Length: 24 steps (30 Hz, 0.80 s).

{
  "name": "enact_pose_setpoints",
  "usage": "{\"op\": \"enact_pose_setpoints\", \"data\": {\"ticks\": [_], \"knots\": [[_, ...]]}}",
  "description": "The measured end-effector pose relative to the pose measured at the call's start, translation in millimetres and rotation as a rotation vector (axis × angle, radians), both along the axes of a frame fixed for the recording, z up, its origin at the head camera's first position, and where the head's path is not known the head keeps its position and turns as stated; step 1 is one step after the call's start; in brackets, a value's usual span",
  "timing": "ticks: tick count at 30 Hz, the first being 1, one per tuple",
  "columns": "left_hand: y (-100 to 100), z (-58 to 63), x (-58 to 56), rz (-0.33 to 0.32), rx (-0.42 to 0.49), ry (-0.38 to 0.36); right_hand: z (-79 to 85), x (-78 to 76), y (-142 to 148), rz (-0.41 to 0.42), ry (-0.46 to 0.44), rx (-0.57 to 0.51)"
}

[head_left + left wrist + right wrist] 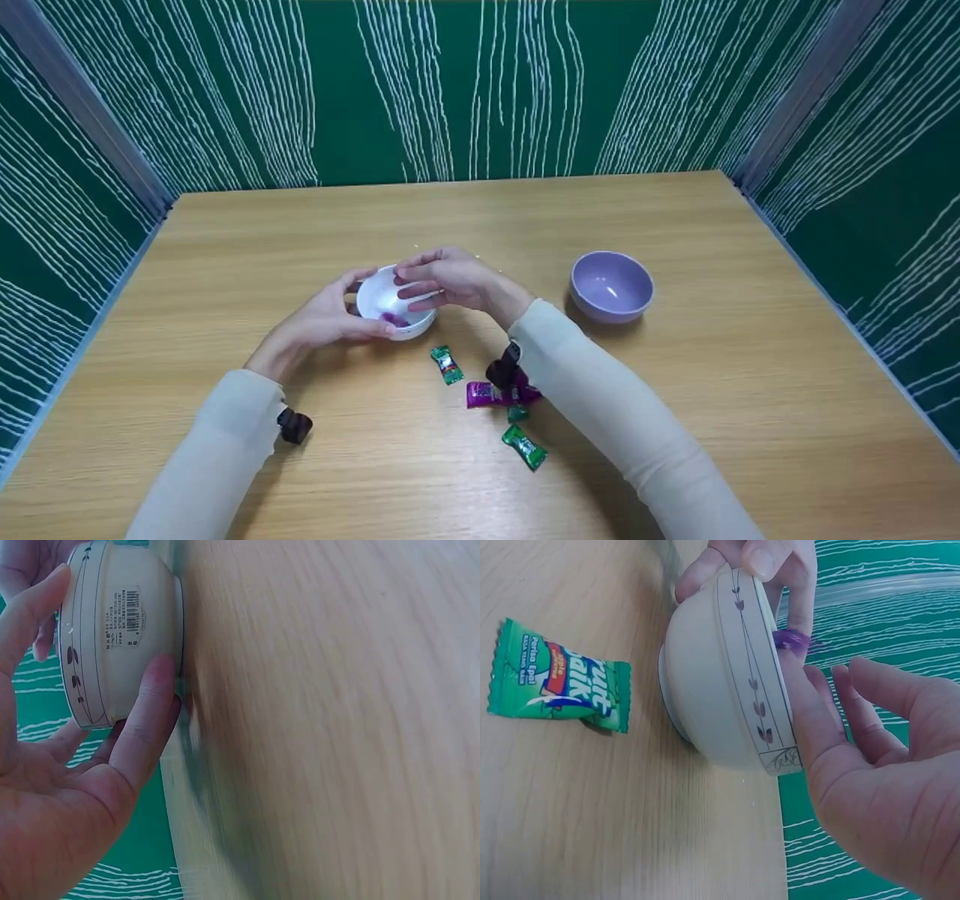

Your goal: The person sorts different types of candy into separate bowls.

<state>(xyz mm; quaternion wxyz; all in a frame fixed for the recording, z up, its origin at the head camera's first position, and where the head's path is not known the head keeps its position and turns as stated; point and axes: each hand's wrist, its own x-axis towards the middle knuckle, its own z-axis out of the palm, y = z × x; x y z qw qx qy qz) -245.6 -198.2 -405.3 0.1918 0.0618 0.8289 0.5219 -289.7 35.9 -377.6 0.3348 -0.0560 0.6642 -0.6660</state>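
My left hand [326, 315] grips a white bowl [414, 331] by its side, thumb at the rim and fingers around the wall. Dark leaf patterns circle the bowl, and a barcode label [124, 617] shows on its side in the left wrist view. Over the bowl's mouth hovers my right hand [461, 281], fingers apart and slightly bent, with nothing between them. A purple-wrapped candy [395, 320] lies inside the bowl near the left thumb; it looks blurred in the right wrist view.
Green-wrapped candies [447, 365] and purple-wrapped candies [486, 394] lie on the wooden table [360, 465] in front of the bowl, partly hidden by the right wrist's camera [504, 366]. A purple bowl [611, 307] stands to the right. Green panels [345, 97] enclose the back and sides.
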Motion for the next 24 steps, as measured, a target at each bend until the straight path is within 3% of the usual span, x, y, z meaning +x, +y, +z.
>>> {"op": "enact_pose_setpoints", "data": {"ticks": [10,18,24], "knots": [[0,-0.3,-0.2,-0.007,-0.032,0.020,5.7,0.3,19,0.109,0.042,0.002],[-1,0.6,0.9,-0.005,-0.037,0.018,15.6,11.6,52,0.225,0.080,0.093],[-1,0.6,0.4,0.015,-0.049,0.018,21.5,27.4,81,0.220,0.130,0.228]]}}
